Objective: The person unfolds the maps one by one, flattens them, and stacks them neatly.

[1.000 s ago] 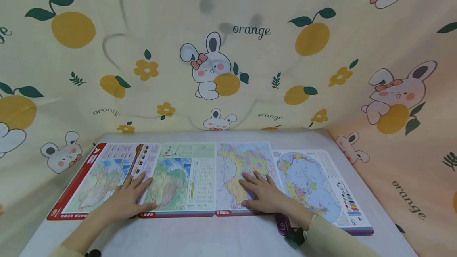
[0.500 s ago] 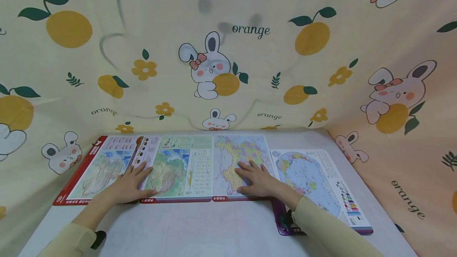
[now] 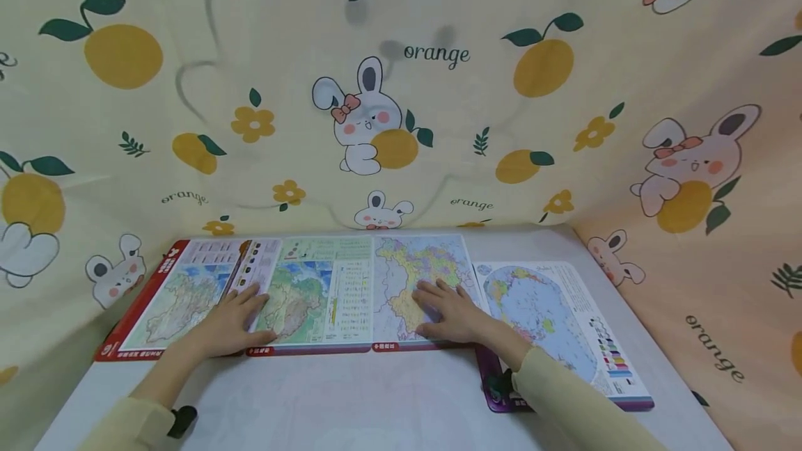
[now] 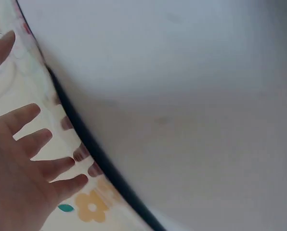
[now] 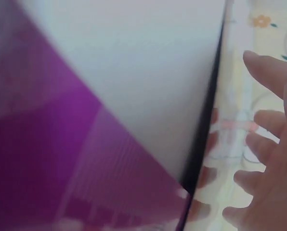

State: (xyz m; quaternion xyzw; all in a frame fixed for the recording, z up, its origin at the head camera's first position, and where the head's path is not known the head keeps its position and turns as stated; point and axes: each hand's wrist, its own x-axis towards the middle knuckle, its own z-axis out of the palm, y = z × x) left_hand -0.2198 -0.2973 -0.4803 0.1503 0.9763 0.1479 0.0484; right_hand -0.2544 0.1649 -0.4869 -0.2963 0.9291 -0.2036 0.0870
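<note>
A wide red-edged map (image 3: 351, 305), with several panels in a row, lies flat near the back of the table. My left hand (image 3: 228, 320) rests on its left part with fingers spread; the left wrist view shows the same hand (image 4: 25, 168) with straight, parted fingers. My right hand (image 3: 452, 315) lies on the yellow and purple panel, fingers also spread. Right of it is a purple-edged world map (image 3: 545, 319), its left side partly under my right forearm. In the right wrist view, its glossy purple border (image 5: 61, 159) shows close up beside the right hand (image 5: 271, 159).
The table (image 3: 338, 409) has a white cover. Behind it hangs a cream cloth (image 3: 464, 110) printed with rabbits and oranges, which also runs along both sides. Dark camera straps (image 3: 183, 422) sit at the wrists.
Under both hands, the red-edged map has slid away toward the back of the table. The purple-edged map has stayed in place, and more of its left border now shows.
</note>
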